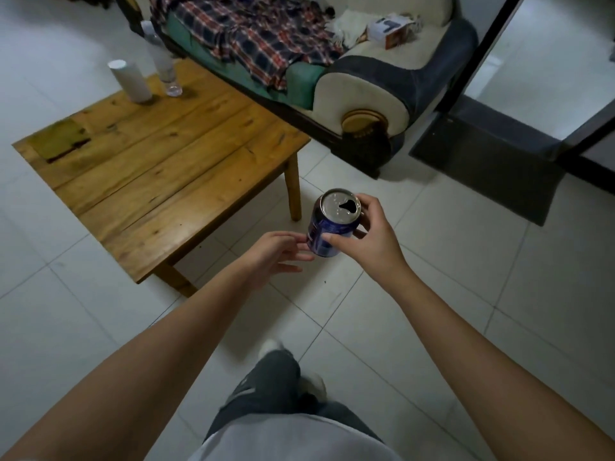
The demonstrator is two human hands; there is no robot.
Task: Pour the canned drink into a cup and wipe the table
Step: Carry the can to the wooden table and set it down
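Note:
A blue drink can (327,227) with a silver top and an open mouth is held upright over the tiled floor, right of the wooden table (159,168). My right hand (369,237) is shut on the can from its right side. My left hand (276,257) is open, its fingertips touching the can's lower left side. A white cylindrical cup (129,81) stands at the table's far corner. A yellow-green cloth (61,139) lies flat on the table's left corner.
A clear plastic bottle (164,66) stands beside the white cup. A sofa (366,81) with a plaid blanket (253,34) runs behind the table. A dark mat (489,161) lies on the floor at right. My legs and shoes (276,377) are below.

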